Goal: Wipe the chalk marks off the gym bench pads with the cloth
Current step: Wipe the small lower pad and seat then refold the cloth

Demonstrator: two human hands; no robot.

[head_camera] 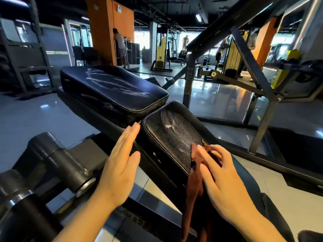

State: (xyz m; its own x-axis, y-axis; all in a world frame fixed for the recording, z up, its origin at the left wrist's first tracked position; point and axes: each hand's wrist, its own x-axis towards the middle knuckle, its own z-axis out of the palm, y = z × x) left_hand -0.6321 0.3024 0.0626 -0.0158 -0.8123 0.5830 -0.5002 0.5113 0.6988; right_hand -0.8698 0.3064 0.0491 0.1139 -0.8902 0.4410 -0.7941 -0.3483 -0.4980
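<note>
The right hand (225, 175), low and right of centre in the frame, lies on a brown cloth (194, 186) with its fingers spread and lightly bent, pressing the cloth against the near end of the near pad (173, 130). The cloth drapes off that pad's lower edge and hangs toward the bottom of the frame, so only its upper part is in contact; it looks set for a wiping stroke up the pad. The left hand (120, 163) is flat with straight fingers, holding nothing, alongside the left edge of the near pad at centre frame, probably to steady the bench or simply waiting; whether it touches the pad I cannot tell.

Faint pale smears show on the near pad's grained black surface. The far pad (111, 86), upper left of centre, carries clearer white chalk streaks and appears untouched, so most of the job seems to remain.

Black foam rollers (52, 161) sit at lower left. The room is a gym with a glossy tiled floor (35, 116), an orange pillar (101, 30) and steel frames (244, 55) at upper right.
</note>
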